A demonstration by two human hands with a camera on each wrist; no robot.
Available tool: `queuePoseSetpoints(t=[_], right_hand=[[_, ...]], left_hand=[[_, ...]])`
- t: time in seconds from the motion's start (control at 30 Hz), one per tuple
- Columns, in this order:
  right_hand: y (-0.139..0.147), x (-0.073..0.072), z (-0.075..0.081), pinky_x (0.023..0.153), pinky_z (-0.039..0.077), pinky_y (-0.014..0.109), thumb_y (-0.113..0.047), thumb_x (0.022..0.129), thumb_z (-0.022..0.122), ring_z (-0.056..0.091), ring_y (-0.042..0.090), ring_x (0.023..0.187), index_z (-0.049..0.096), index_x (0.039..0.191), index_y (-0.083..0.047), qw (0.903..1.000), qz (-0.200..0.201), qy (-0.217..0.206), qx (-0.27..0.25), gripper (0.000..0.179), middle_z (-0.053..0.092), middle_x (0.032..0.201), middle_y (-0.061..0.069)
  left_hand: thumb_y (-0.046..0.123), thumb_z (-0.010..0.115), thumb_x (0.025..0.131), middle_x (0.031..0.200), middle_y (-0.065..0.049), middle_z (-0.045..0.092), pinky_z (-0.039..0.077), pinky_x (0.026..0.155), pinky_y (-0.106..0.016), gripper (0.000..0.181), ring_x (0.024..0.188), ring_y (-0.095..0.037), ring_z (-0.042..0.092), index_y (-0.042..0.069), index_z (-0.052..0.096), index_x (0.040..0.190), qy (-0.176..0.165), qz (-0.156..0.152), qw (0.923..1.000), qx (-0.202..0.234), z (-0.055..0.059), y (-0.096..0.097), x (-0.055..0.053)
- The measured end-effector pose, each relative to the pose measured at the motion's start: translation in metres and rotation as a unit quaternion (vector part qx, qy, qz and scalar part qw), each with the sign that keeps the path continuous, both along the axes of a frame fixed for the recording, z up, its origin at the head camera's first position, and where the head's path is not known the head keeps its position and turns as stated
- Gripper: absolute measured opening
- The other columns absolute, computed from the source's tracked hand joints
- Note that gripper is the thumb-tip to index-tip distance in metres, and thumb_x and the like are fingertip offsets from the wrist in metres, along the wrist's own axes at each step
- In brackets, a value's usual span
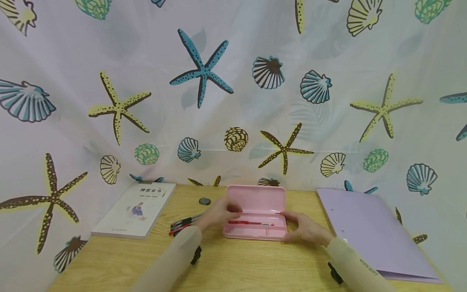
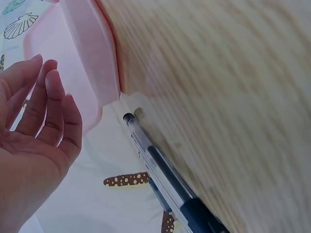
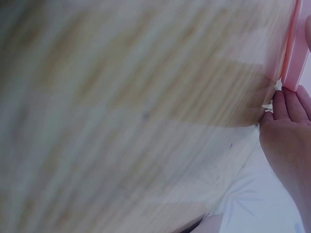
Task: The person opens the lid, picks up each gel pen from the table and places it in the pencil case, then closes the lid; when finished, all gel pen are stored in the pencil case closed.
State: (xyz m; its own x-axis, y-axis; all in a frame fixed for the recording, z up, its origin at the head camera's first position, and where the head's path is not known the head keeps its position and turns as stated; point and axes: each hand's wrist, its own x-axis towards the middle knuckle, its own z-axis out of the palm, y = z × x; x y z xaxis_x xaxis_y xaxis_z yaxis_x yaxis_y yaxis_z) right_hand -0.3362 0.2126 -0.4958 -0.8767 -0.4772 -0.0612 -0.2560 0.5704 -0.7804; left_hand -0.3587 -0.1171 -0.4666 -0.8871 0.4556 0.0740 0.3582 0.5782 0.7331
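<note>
A pink pencil case (image 1: 240,232) stands on the table with its lid (image 1: 256,198) raised. Inside its long compartment lies a red pen (image 1: 251,223); a divider marks off a small section at the right. My left hand (image 1: 220,211) is over the left part of the case, its fingers (image 2: 56,92) loosely bent with nothing visible between them. At the right end of the case my right hand (image 1: 304,228) holds it, thumb by the front corner and fingers (image 3: 291,104) by the back corner. Several pens (image 1: 184,223), dark and red, lie to the left, partly behind the left forearm.
A white book (image 1: 135,209) lies at the left of the table. Behind the pens sits a small dark oval object (image 1: 204,201). A purple folder (image 1: 375,231) covers the right side. A curtain (image 1: 233,109) patterned with starfish and shells hangs along the back.
</note>
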Motion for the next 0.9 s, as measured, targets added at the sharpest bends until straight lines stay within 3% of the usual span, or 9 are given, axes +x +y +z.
queuePoseSetpoints(t=[0.27,0.63,0.9], right_hand=[[-0.002,0.001,0.001,0.118,0.015,0.056,-0.025,0.076,0.084,0.027,0.036,0.146,0.042,0.147,-0.008,1.0000,0.002,-0.002,-0.002,0.084,0.038,0.155,0.016],[0.001,0.000,0.002,0.118,0.016,0.057,-0.026,0.076,0.085,0.028,0.037,0.146,0.043,0.147,-0.009,1.0000,0.001,0.003,-0.004,0.084,0.038,0.155,0.017],[-0.001,-0.001,0.000,0.119,0.016,0.055,-0.027,0.075,0.085,0.028,0.035,0.146,0.043,0.147,-0.009,1.0000,-0.005,0.002,0.001,0.085,0.039,0.155,0.015]], left_hand=[[0.010,0.068,0.091,0.102,-0.003,0.070,0.053,0.086,-0.035,0.017,0.093,-0.015,0.062,0.006,0.072,0.107,0.020,0.000,0.9995,0.025,0.000,-0.028,0.005],[0.008,0.069,0.089,0.095,-0.001,0.071,0.052,0.081,-0.035,0.014,0.088,-0.013,0.063,0.006,0.073,0.102,0.035,0.001,0.9994,-0.008,-0.004,-0.060,0.016],[0.003,0.069,0.087,0.106,-0.009,0.072,0.053,0.084,-0.039,0.018,0.094,-0.017,0.066,0.006,0.073,0.104,0.034,0.011,0.9993,-0.014,-0.003,-0.086,0.023]])
